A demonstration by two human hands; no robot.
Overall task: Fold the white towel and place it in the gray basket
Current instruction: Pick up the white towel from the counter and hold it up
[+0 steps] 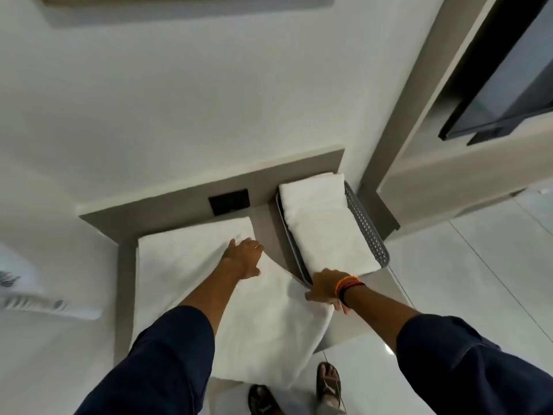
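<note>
Dark navy sleeves (167, 354) are worn, orange, red and black bracelets (347, 287) at the right wrist, and dark sandals (329, 384).

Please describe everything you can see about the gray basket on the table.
The gray basket looks like plastic, long and rectangular, with small round holes in its side wall. It sits flat on the beige table, at its right end near the wall. Folded white towels fill it and rise above its rim. The right hand is at its near end, gripping the spread towel; whether it touches the basket is unclear.
</note>
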